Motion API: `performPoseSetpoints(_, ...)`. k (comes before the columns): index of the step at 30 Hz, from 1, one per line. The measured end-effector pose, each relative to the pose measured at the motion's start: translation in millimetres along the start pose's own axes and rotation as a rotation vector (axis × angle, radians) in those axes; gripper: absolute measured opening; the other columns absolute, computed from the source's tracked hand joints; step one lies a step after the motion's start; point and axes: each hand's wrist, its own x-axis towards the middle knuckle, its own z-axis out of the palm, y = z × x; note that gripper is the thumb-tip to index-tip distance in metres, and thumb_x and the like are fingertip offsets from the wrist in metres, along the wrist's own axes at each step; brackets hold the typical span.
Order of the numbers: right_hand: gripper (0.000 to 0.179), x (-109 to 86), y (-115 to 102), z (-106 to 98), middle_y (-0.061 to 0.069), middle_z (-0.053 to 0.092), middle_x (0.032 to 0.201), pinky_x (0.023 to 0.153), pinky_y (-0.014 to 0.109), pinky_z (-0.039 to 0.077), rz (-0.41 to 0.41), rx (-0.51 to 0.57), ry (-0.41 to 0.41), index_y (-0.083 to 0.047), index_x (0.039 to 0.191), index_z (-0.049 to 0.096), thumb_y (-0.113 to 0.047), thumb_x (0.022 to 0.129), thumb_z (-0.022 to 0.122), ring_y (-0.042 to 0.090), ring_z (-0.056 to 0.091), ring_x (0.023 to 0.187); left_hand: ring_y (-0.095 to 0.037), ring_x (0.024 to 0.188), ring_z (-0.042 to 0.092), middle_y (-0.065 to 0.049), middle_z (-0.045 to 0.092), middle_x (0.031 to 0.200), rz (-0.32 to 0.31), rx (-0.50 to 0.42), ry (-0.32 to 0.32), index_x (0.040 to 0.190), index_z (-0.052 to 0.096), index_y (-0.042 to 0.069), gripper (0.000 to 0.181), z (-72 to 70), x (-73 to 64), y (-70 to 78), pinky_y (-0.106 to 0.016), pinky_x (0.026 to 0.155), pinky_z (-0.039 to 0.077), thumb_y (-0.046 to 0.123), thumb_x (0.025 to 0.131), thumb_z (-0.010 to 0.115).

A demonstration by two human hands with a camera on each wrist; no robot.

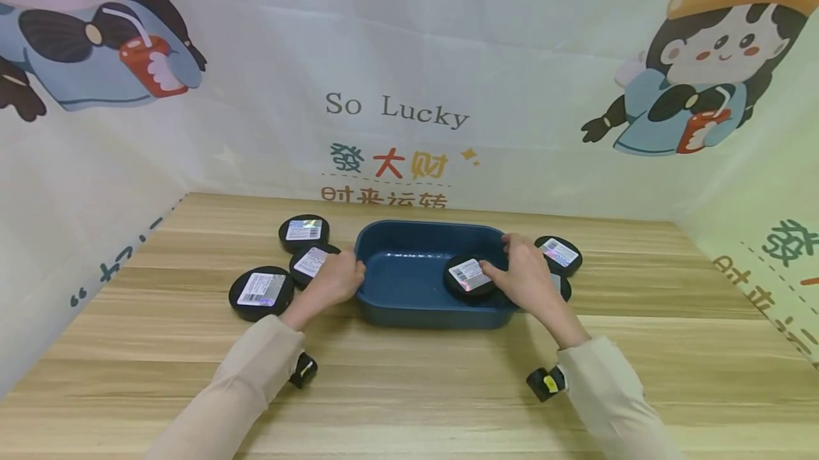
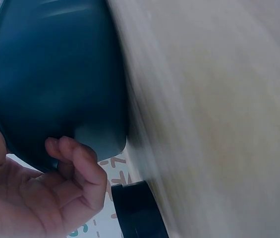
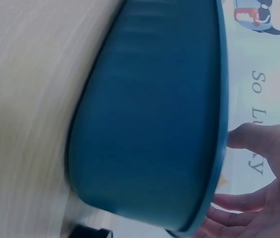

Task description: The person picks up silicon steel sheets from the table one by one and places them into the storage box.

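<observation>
A dark blue plastic tub (image 1: 409, 316) stands on the wooden table, with a round black container (image 1: 470, 293) with a white label lying inside at its right. My left hand (image 1: 335, 276) grips the tub's left end; in the left wrist view its fingers (image 2: 87, 168) curl against the outside wall. At the right end, my right hand (image 1: 527, 279) holds the rim, fingers toward the far corner. Its thumb reaches inward and overlaps the black container in the head view. In the right wrist view the thumb (image 3: 251, 138) meets the rim edge.
Left of the tub lie three round black containers, one at the back (image 1: 303, 234), one beside my left hand (image 1: 310, 264) and one nearer (image 1: 261, 294). Two more, a rear one (image 1: 559, 254) and a partly hidden one (image 1: 564, 288), lie right. A printed cloth (image 1: 269, 111) hangs behind.
</observation>
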Motion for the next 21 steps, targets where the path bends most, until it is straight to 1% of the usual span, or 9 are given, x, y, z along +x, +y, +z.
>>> performPoseSetpoints(5,0.050,-3.6,7,-6,0.027,0.055,0.100,0.076,0.045,0.042,-0.024,0.016,0.062,0.014,0.113,0.047,-0.019,0.079,0.064,0.036,0.054,0.090,-0.038,0.077,0.057,-0.031,0.058,0.085,0.008,0.011,0.007,0.089,0.054,-0.013,0.026,-0.5,-1.0,0.3,-0.045,0.067,0.045,0.008,0.086,0.040)
performPoseSetpoints(10,0.045,-6.0,18,-10,0.027,0.057,0.097,0.074,0.045,0.043,-0.046,0.019,0.130,0.014,0.109,0.048,-0.015,0.079,0.064,0.036,0.056,0.086,-0.037,0.076,0.057,-0.030,0.058,0.083,0.009,0.009,0.003,0.089,0.054,-0.013,0.026,-1.3,-1.2,1.4,-0.045,0.067,0.045,0.008,0.086,0.040)
performPoseSetpoints(16,0.042,-10.1,29,-14,0.028,0.056,0.095,0.079,0.048,0.040,-0.046,0.041,0.152,0.015,0.107,0.049,-0.015,0.081,0.062,0.038,0.054,0.088,-0.037,0.076,0.057,-0.030,0.058,0.083,0.011,0.012,0.007,0.088,0.054,-0.013,0.026,-0.6,-0.4,0.5,-0.045,0.067,0.045,0.008,0.086,0.040)
performPoseSetpoints(19,0.040,-11.9,34,-16,0.029,0.055,0.096,0.079,0.048,0.041,-0.047,0.053,0.153,0.015,0.105,0.049,-0.015,0.083,0.060,0.039,0.055,0.087,-0.039,0.077,0.057,-0.031,0.058,0.083,0.015,0.014,0.013,0.087,0.054,-0.013,0.025,-0.4,-0.8,0.2,-0.046,0.068,0.045,0.008,0.086,0.040)
performPoseSetpoints(21,0.039,-12.9,38,-17,0.030,0.055,0.096,0.076,0.048,0.043,-0.040,0.056,0.151,0.016,0.105,0.049,-0.016,0.084,0.058,0.040,0.056,0.087,-0.039,0.077,0.057,-0.031,0.058,0.083,0.015,0.015,0.010,0.087,0.054,-0.013,0.025,-0.4,-1.2,0.4,-0.046,0.068,0.045,0.008,0.086,0.040)
